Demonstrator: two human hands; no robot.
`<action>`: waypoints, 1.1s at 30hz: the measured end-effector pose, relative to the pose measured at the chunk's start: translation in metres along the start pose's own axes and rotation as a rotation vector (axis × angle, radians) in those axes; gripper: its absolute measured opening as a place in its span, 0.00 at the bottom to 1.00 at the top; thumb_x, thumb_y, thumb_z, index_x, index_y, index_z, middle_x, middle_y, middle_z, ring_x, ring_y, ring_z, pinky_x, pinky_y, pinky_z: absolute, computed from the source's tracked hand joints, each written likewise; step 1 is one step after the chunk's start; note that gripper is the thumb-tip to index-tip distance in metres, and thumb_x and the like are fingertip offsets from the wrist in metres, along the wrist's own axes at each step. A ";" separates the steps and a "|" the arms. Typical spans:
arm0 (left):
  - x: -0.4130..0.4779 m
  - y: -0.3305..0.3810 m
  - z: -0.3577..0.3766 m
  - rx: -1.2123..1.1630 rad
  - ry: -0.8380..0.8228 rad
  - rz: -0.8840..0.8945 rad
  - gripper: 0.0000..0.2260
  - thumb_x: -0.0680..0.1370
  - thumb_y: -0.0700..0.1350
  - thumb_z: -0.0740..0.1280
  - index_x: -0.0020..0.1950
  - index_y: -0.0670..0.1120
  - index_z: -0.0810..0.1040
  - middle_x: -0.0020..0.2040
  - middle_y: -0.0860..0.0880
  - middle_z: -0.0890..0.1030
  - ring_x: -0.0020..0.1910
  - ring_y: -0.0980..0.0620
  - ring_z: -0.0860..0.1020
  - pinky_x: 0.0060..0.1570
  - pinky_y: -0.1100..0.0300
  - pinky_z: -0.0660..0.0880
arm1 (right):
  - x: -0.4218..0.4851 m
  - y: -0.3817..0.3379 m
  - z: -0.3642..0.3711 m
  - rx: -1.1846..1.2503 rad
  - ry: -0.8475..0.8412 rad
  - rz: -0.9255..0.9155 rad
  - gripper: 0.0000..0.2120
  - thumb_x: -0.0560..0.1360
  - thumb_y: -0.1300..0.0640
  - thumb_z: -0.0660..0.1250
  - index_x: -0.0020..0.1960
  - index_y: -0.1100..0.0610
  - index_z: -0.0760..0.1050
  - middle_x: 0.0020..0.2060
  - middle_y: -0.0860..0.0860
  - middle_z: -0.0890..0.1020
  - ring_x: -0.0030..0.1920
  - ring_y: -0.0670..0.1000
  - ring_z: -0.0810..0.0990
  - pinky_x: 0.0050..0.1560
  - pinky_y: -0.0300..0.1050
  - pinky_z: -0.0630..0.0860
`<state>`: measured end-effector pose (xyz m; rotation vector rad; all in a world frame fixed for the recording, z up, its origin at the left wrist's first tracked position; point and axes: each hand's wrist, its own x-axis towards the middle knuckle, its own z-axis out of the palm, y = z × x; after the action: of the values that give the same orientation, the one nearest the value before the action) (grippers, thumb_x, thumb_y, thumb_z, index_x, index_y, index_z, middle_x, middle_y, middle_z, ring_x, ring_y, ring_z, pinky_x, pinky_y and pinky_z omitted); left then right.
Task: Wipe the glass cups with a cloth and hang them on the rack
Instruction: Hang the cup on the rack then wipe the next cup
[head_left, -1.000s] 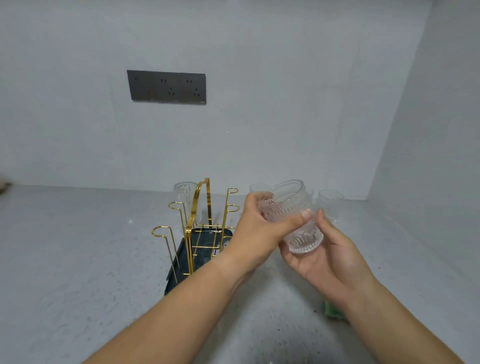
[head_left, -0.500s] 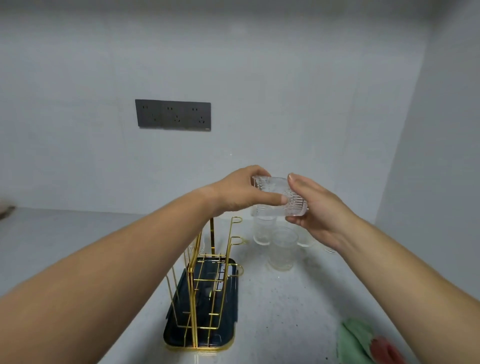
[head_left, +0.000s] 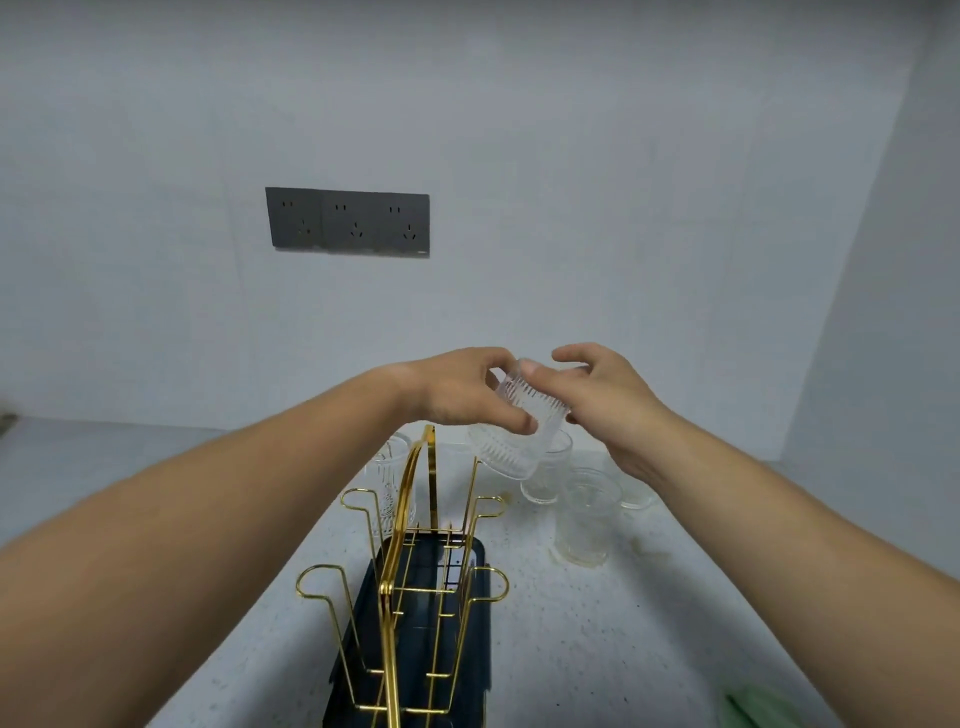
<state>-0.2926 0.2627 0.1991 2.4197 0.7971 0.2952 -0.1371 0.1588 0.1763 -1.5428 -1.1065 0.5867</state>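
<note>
Above the far right corner of the rack (head_left: 410, 525), a ribbed glass cup (head_left: 524, 439) is hanging in the air, tipped with its mouth facing down and to the left. The left hand (head_left: 457, 389) is gripping it, its fingers (head_left: 511, 422) curling around the ribbed side. The right hand (head_left: 602, 410) is holding the base from the other side with its thumb pressing on the glass, though how many of its other fingers are touching is hard to tell. Four more cups (head_left: 587, 514) are standing on the counter (head_left: 597, 649) behind and to the right of the rack, whose gold wire hooks are rising from a dark tray (head_left: 475, 623). A green cloth (head_left: 753, 706) is lying at the near right edge, and a grey outlet panel (head_left: 348, 222) is sitting on the wall (head_left: 623, 182).
</note>
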 end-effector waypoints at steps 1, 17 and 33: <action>0.003 -0.006 0.000 0.000 -0.002 -0.005 0.23 0.75 0.53 0.79 0.66 0.51 0.75 0.56 0.50 0.84 0.56 0.51 0.82 0.58 0.55 0.76 | 0.001 0.000 0.003 -0.032 -0.002 -0.014 0.32 0.71 0.42 0.78 0.69 0.52 0.72 0.58 0.51 0.81 0.59 0.51 0.81 0.60 0.49 0.77; 0.010 -0.061 0.000 0.042 -0.046 -0.096 0.23 0.72 0.58 0.81 0.62 0.51 0.81 0.55 0.50 0.85 0.56 0.51 0.82 0.61 0.53 0.76 | 0.027 0.050 0.048 0.068 -0.141 0.028 0.37 0.67 0.50 0.83 0.71 0.54 0.72 0.58 0.52 0.83 0.58 0.50 0.83 0.54 0.40 0.77; 0.015 -0.070 -0.017 -0.056 -0.239 -0.188 0.17 0.81 0.47 0.74 0.69 0.46 0.82 0.66 0.52 0.83 0.71 0.53 0.74 0.78 0.53 0.61 | 0.028 0.081 0.055 0.067 -0.252 0.057 0.34 0.68 0.57 0.82 0.71 0.52 0.72 0.56 0.47 0.86 0.54 0.44 0.85 0.50 0.34 0.77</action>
<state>-0.3200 0.3257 0.1733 2.2536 0.8852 -0.0438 -0.1431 0.2122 0.0899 -1.4742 -1.2210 0.8665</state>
